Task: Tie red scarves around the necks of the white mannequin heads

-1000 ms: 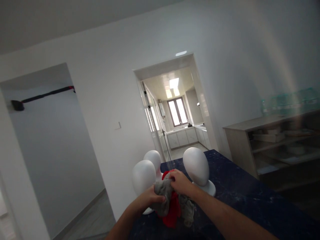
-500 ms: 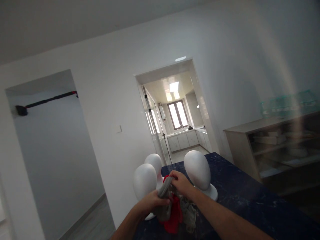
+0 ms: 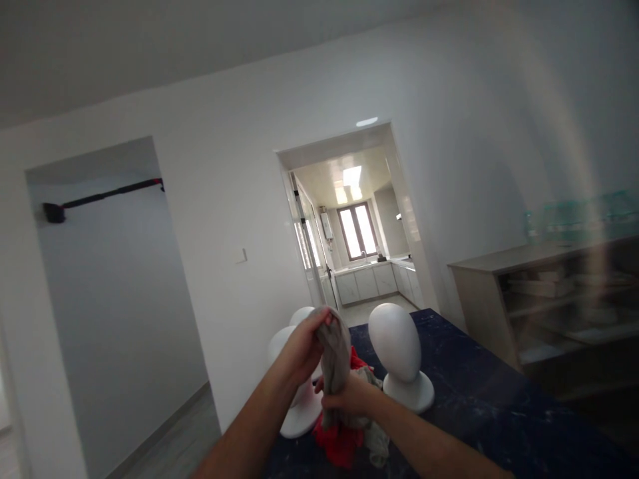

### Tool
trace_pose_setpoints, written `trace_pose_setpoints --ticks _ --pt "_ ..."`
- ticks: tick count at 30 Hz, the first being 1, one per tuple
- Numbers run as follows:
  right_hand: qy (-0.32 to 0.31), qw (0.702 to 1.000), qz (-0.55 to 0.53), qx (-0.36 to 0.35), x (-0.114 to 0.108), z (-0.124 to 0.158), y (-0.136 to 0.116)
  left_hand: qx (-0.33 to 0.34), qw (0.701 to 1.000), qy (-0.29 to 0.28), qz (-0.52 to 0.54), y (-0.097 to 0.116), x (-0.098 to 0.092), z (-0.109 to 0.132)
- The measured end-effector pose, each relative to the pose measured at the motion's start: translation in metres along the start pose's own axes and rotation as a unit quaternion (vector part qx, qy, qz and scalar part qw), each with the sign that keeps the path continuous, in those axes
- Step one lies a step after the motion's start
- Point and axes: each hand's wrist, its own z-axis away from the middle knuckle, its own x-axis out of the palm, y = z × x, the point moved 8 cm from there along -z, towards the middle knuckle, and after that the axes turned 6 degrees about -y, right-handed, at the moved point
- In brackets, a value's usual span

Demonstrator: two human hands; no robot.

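Between my hands a soft grey cloth cap (image 3: 335, 349) is stretched upright. My left hand (image 3: 305, 346) grips its upper edge, fingers closed. Lower down, my right hand (image 3: 353, 396) is wrapped round the cap's bottom part. Red cloth (image 3: 339, 444) lies crumpled on the dark blue table below, partly covered by my right hand. Beside it is a rumpled pale grey cloth (image 3: 377, 444). A white mannequin head (image 3: 394, 340) stands to the right on its round base. On the left, another white head (image 3: 280, 342) and one behind it (image 3: 300, 314) are partly hidden by my left hand and arm.
The blue marbled table (image 3: 479, 399) reaches out to the right. Beyond it stands a wooden shelf unit (image 3: 484, 266) with greenish glassware (image 3: 574, 219) on top. A doorway opens onto a kitchen (image 3: 367, 279) ahead. A dark bar (image 3: 110, 194) spans the alcove at left.
My left hand has risen to the cap's upper edge, and my right hand has come down to its lower part. The cap now hangs upright and lengthened instead of bunched.
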Motion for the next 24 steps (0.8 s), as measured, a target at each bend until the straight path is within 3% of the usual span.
trace_pose_setpoints --ticks 5,8,10,15,19,24 --pt "0.016 1.0 -0.006 0.019 -0.059 0.024 -0.031 0.111 0.986 0.066 0.103 0.07 -0.027 -0.006" --pt "-0.033 0.997 0.04 0.051 -0.093 0.051 -0.065 0.119 0.975 0.093 0.162 0.089 -0.045 -0.005" --pt "-0.065 0.99 0.104 0.068 -0.115 0.069 -0.087 0.123 0.967 0.104 0.197 0.092 -0.05 -0.005" --pt "-0.059 0.972 0.165 0.157 -0.182 0.114 -0.118 0.143 0.956 0.097 0.236 0.088 -0.045 -0.009" --pt "-0.071 0.961 0.187 0.19 -0.229 0.146 -0.132 0.145 0.959 0.037 0.242 0.084 -0.031 -0.017" --pt "-0.015 0.953 0.209 0.219 -0.29 0.174 -0.148 0.085 0.973 -0.031 0.213 0.067 -0.015 -0.034"
